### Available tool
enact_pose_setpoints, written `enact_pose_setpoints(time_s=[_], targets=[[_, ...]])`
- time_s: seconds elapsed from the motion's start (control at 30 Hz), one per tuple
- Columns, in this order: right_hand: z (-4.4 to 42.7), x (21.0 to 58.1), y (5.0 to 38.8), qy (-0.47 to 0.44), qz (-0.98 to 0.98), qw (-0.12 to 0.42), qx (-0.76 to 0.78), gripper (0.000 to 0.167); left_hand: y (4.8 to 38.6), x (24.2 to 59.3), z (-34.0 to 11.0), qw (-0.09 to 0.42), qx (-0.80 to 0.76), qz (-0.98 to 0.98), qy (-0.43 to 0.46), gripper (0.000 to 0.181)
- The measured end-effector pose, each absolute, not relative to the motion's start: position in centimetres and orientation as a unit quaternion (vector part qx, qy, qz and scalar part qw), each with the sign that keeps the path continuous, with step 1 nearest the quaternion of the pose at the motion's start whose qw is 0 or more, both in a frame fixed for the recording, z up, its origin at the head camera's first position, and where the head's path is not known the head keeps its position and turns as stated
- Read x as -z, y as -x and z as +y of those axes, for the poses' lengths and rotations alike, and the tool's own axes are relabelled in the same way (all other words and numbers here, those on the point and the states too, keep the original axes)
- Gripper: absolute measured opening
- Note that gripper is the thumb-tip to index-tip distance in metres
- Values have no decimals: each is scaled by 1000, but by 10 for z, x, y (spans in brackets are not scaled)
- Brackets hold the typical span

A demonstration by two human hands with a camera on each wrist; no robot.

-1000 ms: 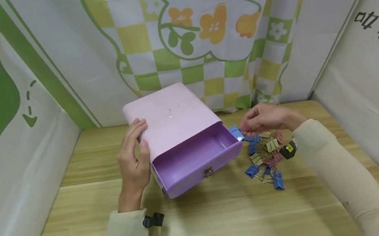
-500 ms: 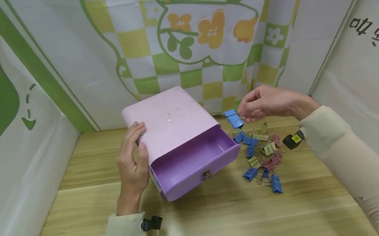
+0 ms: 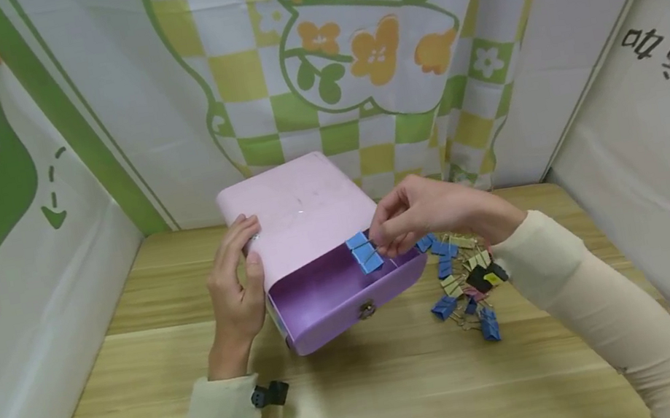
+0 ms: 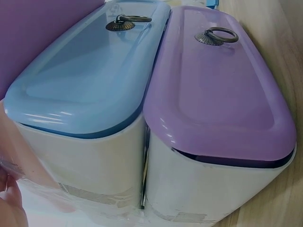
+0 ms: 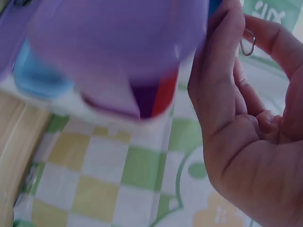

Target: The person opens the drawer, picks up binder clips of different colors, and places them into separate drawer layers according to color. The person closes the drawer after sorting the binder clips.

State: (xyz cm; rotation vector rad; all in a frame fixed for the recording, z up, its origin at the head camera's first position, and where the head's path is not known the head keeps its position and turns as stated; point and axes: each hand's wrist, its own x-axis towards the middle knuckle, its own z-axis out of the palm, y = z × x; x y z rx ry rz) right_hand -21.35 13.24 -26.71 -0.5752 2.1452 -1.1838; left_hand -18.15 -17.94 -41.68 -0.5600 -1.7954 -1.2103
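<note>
A pink drawer box (image 3: 303,214) stands on the table, its top purple drawer (image 3: 326,314) pulled out. My left hand (image 3: 236,296) rests on the box's left side, fingers on its top edge. Over the open drawer, my right hand (image 3: 435,211) pinches a blue binder clip (image 3: 364,252) by its wire handle. The right wrist view shows the right hand (image 5: 251,104) beside the blurred purple drawer (image 5: 118,33). In the left wrist view, a blue drawer (image 4: 90,71) and another purple drawer (image 4: 222,90) are closed, each with a ring pull.
Several blue, yellow and pink binder clips (image 3: 444,266) lie in a pile on the wooden table (image 3: 407,404), right of the box and partly under the right wrist. A patterned cloth (image 3: 317,104) hangs behind the box, with printed sheets at both sides.
My right hand has lifted the blue clip from beside the box, then moved left with it over the open drawer. The left hand has stayed on the box.
</note>
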Motion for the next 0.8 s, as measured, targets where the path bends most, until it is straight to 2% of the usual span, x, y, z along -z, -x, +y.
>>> enact_pose_setpoints(time_s=[0.53,0.8], targets=[[61,278,191,275,771,385,426,24,180,416,-180,428,488,-729,217,43],[44,288,187,293,769,399,406,26,178,416,-179,425,490,-731,212,43]])
